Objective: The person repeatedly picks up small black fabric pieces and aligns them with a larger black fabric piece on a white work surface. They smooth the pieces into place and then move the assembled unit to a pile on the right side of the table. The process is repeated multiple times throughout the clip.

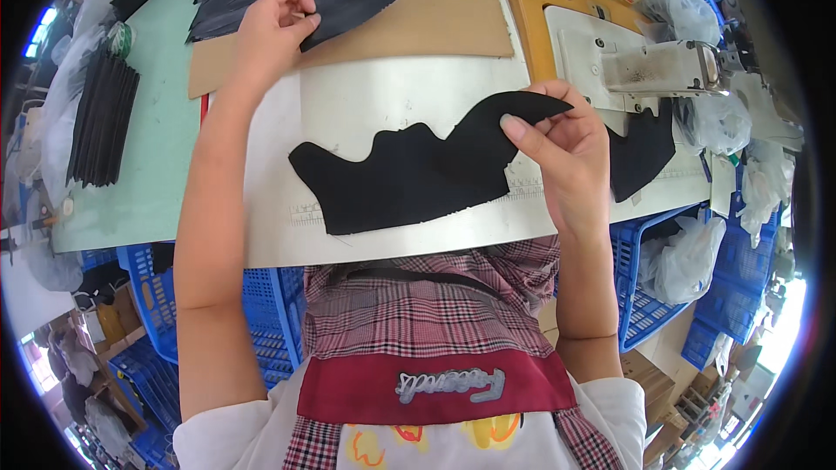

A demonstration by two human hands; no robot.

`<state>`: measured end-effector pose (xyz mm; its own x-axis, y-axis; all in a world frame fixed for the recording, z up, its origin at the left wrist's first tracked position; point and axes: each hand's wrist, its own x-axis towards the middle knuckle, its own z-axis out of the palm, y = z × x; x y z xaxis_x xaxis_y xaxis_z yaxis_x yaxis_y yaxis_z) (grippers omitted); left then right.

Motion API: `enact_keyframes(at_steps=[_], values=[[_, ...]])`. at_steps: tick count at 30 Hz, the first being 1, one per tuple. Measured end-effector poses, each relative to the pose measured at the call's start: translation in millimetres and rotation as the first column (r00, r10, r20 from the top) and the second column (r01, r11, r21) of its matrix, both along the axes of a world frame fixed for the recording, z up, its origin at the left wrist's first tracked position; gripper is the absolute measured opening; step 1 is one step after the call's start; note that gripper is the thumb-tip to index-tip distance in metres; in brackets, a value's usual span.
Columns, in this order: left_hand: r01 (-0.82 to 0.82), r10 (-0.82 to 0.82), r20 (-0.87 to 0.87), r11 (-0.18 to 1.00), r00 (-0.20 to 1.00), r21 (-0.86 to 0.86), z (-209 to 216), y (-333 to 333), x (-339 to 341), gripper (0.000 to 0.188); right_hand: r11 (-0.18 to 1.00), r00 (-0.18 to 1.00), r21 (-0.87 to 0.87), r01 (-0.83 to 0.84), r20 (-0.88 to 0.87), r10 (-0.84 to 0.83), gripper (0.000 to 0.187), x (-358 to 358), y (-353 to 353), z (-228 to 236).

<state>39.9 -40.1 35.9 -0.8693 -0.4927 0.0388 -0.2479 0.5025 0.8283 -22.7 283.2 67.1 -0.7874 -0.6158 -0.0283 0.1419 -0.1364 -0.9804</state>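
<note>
My right hand (570,144) pinches the pointed right end of a curved black fabric piece (409,178) between thumb and fingers. The piece lies mostly flat on the white table, its wavy edge facing away from me. Farther off to the left, my left hand (283,22) is closed, thumb against fingers, at the near corner of a dark, shiny cut piece (353,0). That piece lies among overlapping ones on a brown cardboard sheet (453,26). The left fingertips partly hide the corner they grip.
A white sewing machine (657,68) stands at the right beside a yellow wooden frame (521,13). Another black piece (643,152) lies beneath it. A stack of black strips (103,122) is at the left. Blue crates (631,265) sit below the table edge.
</note>
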Motion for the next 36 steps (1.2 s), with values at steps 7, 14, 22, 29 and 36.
enact_keyframes(at_steps=[7,14,22,29,36], values=[[-0.047,0.047,0.204,0.999,0.978,-0.006,16,2,17,0.02,1.0,1.0,-0.018,0.009,-0.004,-0.009,0.033,3,-11,-3],[0.278,-0.227,-0.175,0.886,0.958,0.371,15,100,76,0.065,0.998,1.0,-0.056,0.004,0.03,-0.002,0.031,8,-16,2],[0.144,-0.121,-0.086,0.641,0.989,0.754,13,172,127,0.011,1.0,1.0,-0.031,-0.003,0.021,0.003,0.025,26,13,-1],[0.002,0.008,-0.025,0.929,1.0,0.369,-10,156,127,0.007,0.987,0.999,0.162,-0.005,0.054,-0.003,0.021,35,16,-46],[-0.026,0.049,-0.163,0.99,0.985,0.14,0,135,106,0.008,0.966,0.984,0.258,0.015,-0.174,0.031,0.017,-1,-1,-37]])
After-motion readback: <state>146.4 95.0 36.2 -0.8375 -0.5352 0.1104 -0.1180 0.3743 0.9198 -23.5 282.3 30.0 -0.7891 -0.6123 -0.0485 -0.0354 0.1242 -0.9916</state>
